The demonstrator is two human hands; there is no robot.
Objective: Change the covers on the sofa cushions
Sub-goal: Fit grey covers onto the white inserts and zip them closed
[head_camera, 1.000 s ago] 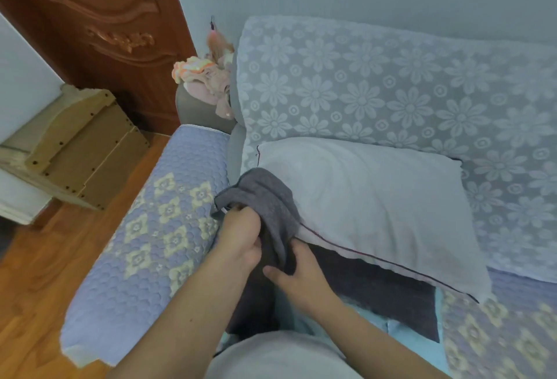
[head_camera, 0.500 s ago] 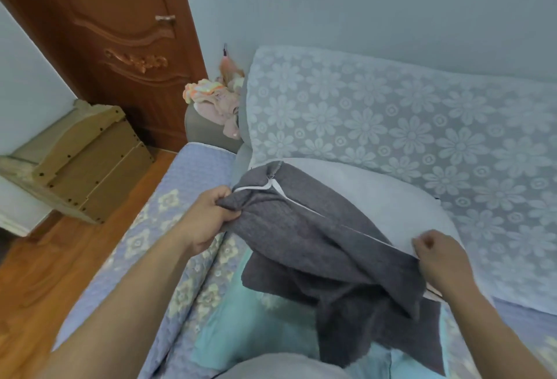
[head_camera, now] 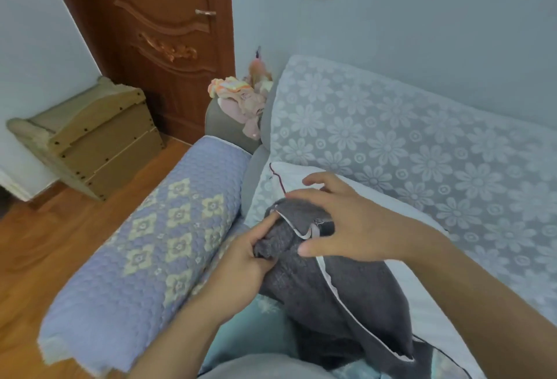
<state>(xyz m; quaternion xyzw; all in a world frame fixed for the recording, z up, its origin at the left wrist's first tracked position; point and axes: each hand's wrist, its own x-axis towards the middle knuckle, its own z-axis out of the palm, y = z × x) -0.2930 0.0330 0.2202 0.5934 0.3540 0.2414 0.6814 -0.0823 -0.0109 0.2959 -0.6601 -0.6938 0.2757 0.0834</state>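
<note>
**Grey cover gathered at the cushion's corner**

A person's left hand pinched a bunched corner of the grey cover at the near left end of the sofa, thumb and curled fingers clamped on the cloth beside its white-piped edge. The right hand hovered over the same corner with fingers spread apart and gripping nothing, its palm just above the fabric; whether it touched the cloth could not be told. The cover lay draped over the near side of the white cushion, which leaned against the flower-patterned sofa back, just right of the quilted armrest. A wooden door and a pale wooden cabinet stood far left. The cover looked soft, light and limp, likely to sag and fold wherever unsupported, while the cushion seemed plump and yielding. The piped edge of the opening appeared the surest place to take hold, one hand at each side, so the mouth could be spread over the cushion's corner.
</note>
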